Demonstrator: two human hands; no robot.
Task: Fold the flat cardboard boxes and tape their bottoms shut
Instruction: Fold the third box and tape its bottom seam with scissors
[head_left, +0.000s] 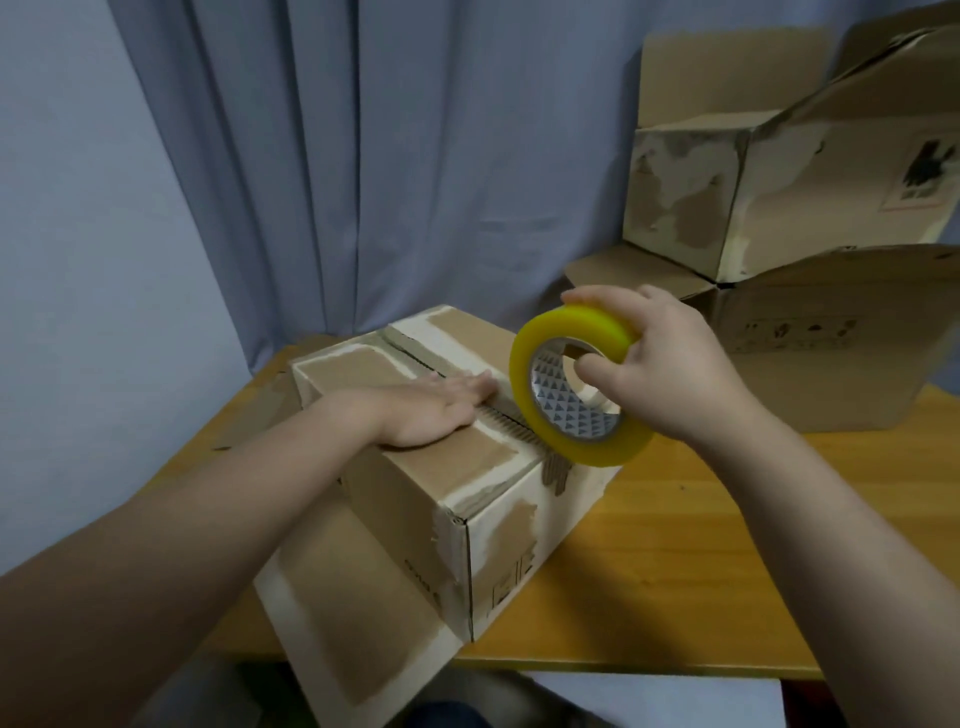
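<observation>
A worn cardboard box (447, 483) stands upside down on the wooden table, its bottom flaps folded shut with a seam running along the top. My left hand (431, 410) lies flat, palm down, on the left flap beside the seam. My right hand (670, 364) grips a yellow roll of tape (576, 384), thumb through its core, holding it tilted over the near end of the seam. The roll's lower edge sits close to the box's top corner; whether tape is stuck to the box is unclear.
Two more cardboard boxes are stacked at the back right: a lower one (821, 353) with open flaps and an upper one (753, 182) with raised flaps. The wooden table (675, 571) ends just in front of the box. A blue curtain hangs behind.
</observation>
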